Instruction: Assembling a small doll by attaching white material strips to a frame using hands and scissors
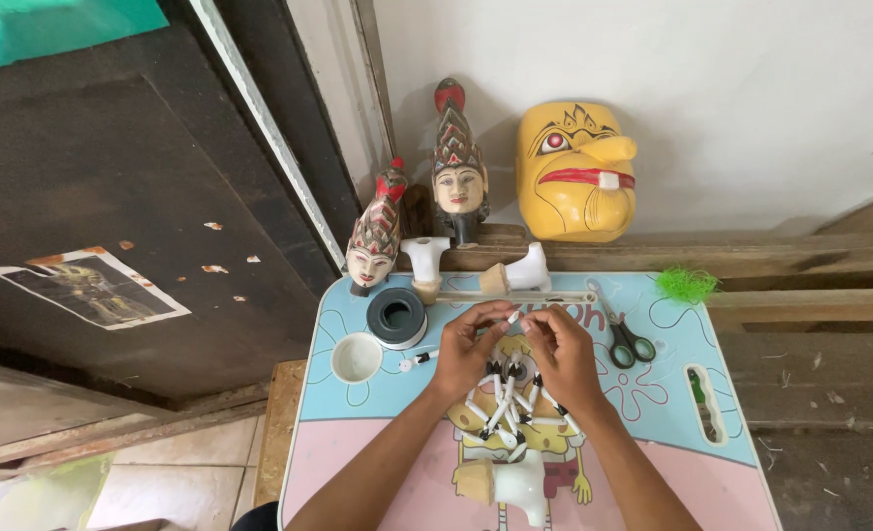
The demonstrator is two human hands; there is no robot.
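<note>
Both hands are meeting above a loose heap of slim white sticks with black tips [510,405]. The left hand [468,349] and right hand [560,352] are pinching one small white stick [512,318] between closed fingertips. Green-handled scissors [631,341] are lying just right of the right hand; a round white cup [357,357] is sitting left of the left hand. The fingers are hiding how the stick is gripped.

A home craft corner for puppet and mask making: painted wooden puppet heads [459,167] at 12 o'clock, a yellow carved mask [576,172] at 1 o'clock against a plain white wall [731,88], and a child's cartoon folding table [653,393] serving as workbench.
</note>
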